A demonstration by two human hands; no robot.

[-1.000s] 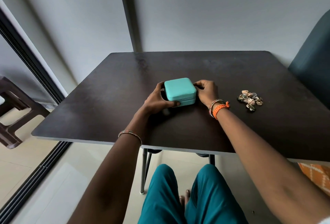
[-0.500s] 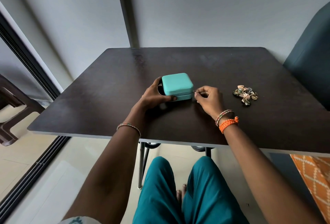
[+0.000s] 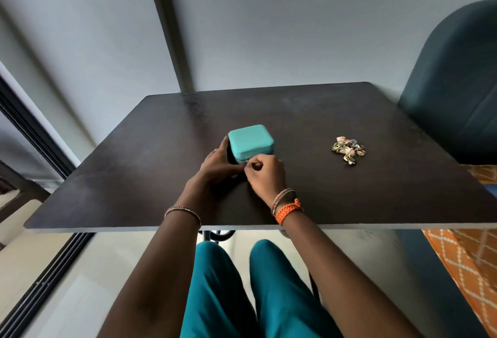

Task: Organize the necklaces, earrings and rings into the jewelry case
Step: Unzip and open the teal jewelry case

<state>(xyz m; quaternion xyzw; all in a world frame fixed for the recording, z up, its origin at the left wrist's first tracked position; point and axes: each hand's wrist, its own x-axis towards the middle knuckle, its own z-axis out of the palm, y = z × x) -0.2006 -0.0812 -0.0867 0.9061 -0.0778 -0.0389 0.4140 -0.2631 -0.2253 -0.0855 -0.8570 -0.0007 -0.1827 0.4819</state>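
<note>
A: Pinching the small metal zipper pull [image 3: 247,161] between its fingers [image 3: 251,167], the right hand [image 3: 266,176] is now working at the near face of the teal jewelry case [image 3: 250,140]; a moment ago it was only resting at the case's right side.

B: And the left hand [image 3: 219,166]?

A: It is still bracing the case from the 9 o'clock side, fingers curled round the near-left corner. The lid is still lying shut, so the person is probably only beginning to run the zipper round, and nothing is going inside yet.

B: Where is the case sitting?

A: On the dark tabletop [image 3: 134,176], about the middle, slightly toward 9 o'clock. The heap of jewelry [image 3: 348,149] is lying well apart at 3 o'clock of it, untouched; the pieces are too tangled and small to sort by eye.

B: Anything getting in the way?

A: Nothing is lying between case and heap. A dark blue chair [image 3: 457,82] is standing beyond the tabletop's far right corner, and an orange patterned cloth [image 3: 462,262] is showing below its right edge.
</note>
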